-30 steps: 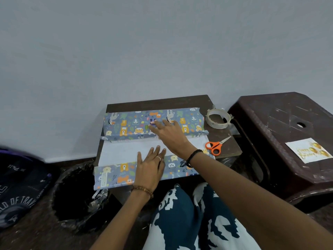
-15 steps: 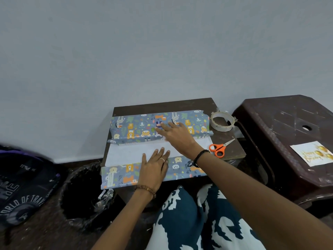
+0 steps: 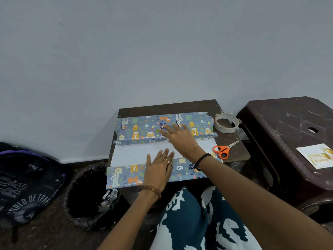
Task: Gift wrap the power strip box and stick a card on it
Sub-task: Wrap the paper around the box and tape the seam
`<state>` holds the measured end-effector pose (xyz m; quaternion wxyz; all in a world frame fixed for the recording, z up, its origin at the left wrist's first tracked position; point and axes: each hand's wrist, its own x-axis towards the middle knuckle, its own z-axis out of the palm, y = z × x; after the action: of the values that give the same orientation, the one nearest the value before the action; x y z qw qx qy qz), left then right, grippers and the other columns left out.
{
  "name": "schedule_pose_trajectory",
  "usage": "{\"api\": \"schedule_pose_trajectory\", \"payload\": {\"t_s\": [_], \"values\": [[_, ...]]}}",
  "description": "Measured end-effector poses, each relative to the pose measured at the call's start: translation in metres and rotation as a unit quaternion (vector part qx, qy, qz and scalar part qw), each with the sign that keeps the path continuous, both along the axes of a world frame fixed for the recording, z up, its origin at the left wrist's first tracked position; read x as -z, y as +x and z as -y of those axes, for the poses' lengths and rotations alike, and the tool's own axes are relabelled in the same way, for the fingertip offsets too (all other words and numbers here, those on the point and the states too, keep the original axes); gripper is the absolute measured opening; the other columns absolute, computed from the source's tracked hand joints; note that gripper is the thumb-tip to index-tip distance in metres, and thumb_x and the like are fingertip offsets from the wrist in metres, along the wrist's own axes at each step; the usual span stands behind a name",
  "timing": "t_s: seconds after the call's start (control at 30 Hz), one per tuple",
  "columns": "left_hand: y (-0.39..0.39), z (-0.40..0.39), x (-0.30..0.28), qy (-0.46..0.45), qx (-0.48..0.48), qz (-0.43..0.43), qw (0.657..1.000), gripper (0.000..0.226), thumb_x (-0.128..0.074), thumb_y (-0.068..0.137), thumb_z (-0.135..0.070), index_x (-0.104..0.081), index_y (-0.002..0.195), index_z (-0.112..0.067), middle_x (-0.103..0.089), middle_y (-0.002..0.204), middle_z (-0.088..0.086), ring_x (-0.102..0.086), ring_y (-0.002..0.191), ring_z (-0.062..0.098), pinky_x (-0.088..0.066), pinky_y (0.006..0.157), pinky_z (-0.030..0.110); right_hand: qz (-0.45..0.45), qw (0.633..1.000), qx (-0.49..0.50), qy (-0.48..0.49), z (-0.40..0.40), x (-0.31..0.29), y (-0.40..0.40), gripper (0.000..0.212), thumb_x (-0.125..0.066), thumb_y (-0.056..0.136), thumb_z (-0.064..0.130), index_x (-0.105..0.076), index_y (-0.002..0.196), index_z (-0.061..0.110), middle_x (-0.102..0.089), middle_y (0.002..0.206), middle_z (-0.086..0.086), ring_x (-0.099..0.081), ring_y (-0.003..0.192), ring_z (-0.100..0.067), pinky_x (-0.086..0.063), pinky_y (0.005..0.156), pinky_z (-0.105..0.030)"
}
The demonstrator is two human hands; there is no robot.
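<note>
Blue animal-print wrapping paper (image 3: 129,175) lies across a small dark table (image 3: 169,106), its white underside (image 3: 131,154) showing in the middle. The far part of the paper is folded over the power strip box (image 3: 140,130), which is hidden under it. My right hand (image 3: 180,136) lies flat on that folded part, fingers straight. With straight fingers, my left hand (image 3: 159,168) presses the near strip of paper. A tape roll (image 3: 226,122) and orange scissors (image 3: 223,150) sit at the table's right. A birthday card (image 3: 317,156) lies on the dark stool (image 3: 281,123).
A black-lined waste bin (image 3: 86,193) stands on the floor left of the table. A dark backpack (image 3: 23,184) lies further left. A grey wall rises right behind the table. My patterned trouser legs (image 3: 191,219) fill the foreground.
Both hands stay flat on the paper in about the same places. The camera has shifted, so the whole scene sits further right and lower in view.
</note>
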<state>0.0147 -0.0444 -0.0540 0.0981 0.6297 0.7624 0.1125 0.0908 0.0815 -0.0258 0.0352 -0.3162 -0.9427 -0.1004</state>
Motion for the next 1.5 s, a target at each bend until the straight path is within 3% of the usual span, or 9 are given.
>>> {"api": "schedule_pose_trajectory", "payload": {"t_s": [0.43, 0.53, 0.63, 0.7, 0.77, 0.87, 0.97, 1.13, 1.5], "values": [[-0.001, 0.001, -0.001, 0.005, -0.003, 0.041, 0.999, 0.043, -0.025, 0.101, -0.032, -0.027, 0.145, -0.031, -0.019, 0.154, -0.010, -0.010, 0.144, 0.008, 0.004, 0.117, 0.038, -0.035, 0.999, 0.013, -0.017, 0.004, -0.003, -0.003, 0.062, -0.050, 0.090, -0.002, -0.029, 0.144, 0.021, -0.033, 0.148, -0.008, -0.033, 0.134, -0.030, -0.029, 0.104, -0.054], [-0.003, -0.001, -0.007, 0.022, -0.014, 0.105, 0.994, 0.041, -0.032, 0.101, -0.030, -0.039, 0.140, -0.026, -0.032, 0.150, -0.005, -0.024, 0.141, 0.011, -0.005, 0.117, 0.037, -0.040, 0.998, 0.020, -0.034, 0.005, -0.010, -0.001, 0.061, -0.045, 0.093, 0.000, -0.025, 0.145, 0.024, -0.032, 0.148, -0.003, -0.031, 0.134, -0.026, -0.025, 0.106, -0.055], [-0.008, 0.000, -0.016, 0.103, -0.095, 0.198, 0.970, 0.033, -0.040, 0.098, -0.024, -0.052, 0.129, -0.019, -0.055, 0.126, 0.000, -0.053, 0.114, 0.019, -0.038, 0.092, 0.026, -0.092, 0.990, 0.036, -0.098, 0.015, -0.018, 0.006, 0.065, -0.051, 0.093, 0.012, -0.017, 0.148, 0.023, -0.025, 0.152, -0.002, -0.022, 0.141, -0.022, -0.017, 0.110, -0.058], [-0.011, 0.002, -0.017, 0.154, -0.137, 0.215, 0.955, 0.033, -0.043, 0.096, -0.019, -0.050, 0.129, -0.019, -0.050, 0.123, 0.003, -0.053, 0.107, 0.021, -0.039, 0.079, 0.024, -0.185, 0.972, 0.052, -0.133, 0.024, -0.018, 0.015, 0.061, -0.054, 0.093, 0.025, -0.025, 0.146, 0.020, -0.025, 0.152, -0.005, -0.019, 0.142, -0.021, -0.015, 0.113, -0.053], [-0.013, 0.004, -0.016, 0.166, -0.149, 0.178, 0.958, 0.038, -0.044, 0.095, -0.017, -0.045, 0.132, -0.021, -0.044, 0.124, 0.005, -0.051, 0.104, 0.021, -0.042, 0.074, 0.027, -0.347, 0.924, 0.100, -0.126, 0.036, -0.011, 0.021, 0.047, -0.055, 0.092, 0.030, -0.043, 0.135, 0.016, -0.039, 0.142, -0.007, -0.033, 0.132, -0.024, -0.031, 0.106, -0.043], [-0.014, 0.006, -0.013, 0.134, -0.138, 0.096, 0.977, 0.049, -0.048, 0.092, -0.016, -0.037, 0.140, -0.023, -0.037, 0.133, 0.009, -0.051, 0.098, 0.025, -0.048, 0.077, 0.035, -0.557, 0.771, 0.262, -0.166, 0.052, -0.006, 0.028, 0.029, -0.058, 0.090, 0.023, -0.049, 0.116, 0.012, -0.041, 0.120, -0.006, -0.038, 0.101, -0.016, -0.040, 0.078, -0.030], [-0.010, 0.005, -0.010, 0.113, -0.097, -0.005, 0.989, 0.058, -0.055, 0.087, -0.013, -0.036, 0.141, -0.021, -0.018, 0.153, 0.013, -0.053, 0.101, 0.029, -0.044, 0.080, 0.037, -0.597, 0.680, 0.336, -0.263, 0.057, 0.003, 0.027, 0.026, -0.058, 0.088, 0.011, -0.039, 0.106, 0.009, -0.033, 0.117, -0.006, -0.043, 0.092, -0.021, -0.037, 0.072, -0.028], [-0.008, -0.009, -0.027, 0.021, -0.054, -0.088, 0.994, 0.049, -0.052, 0.085, -0.013, -0.035, 0.131, -0.016, 0.021, 0.155, 0.000, -0.041, 0.117, 0.024, -0.037, 0.085, 0.034, -0.593, 0.675, 0.331, -0.287, 0.057, 0.014, 0.027, 0.026, -0.057, 0.086, 0.003, -0.034, 0.095, 0.010, -0.034, 0.126, -0.011, -0.046, 0.084, -0.021, -0.038, 0.069, -0.030], [-0.006, -0.014, -0.025, -0.019, -0.039, -0.121, 0.992, 0.044, -0.049, 0.089, -0.023, -0.037, 0.130, -0.012, 0.021, 0.155, -0.004, -0.039, 0.116, 0.024, -0.036, 0.085, 0.034, -0.540, 0.729, 0.302, -0.294, 0.041, 0.033, 0.042, 0.029, -0.062, 0.079, 0.003, -0.038, 0.089, 0.016, -0.024, 0.145, -0.014, -0.047, 0.117, -0.031, -0.036, 0.073, -0.029]]}}
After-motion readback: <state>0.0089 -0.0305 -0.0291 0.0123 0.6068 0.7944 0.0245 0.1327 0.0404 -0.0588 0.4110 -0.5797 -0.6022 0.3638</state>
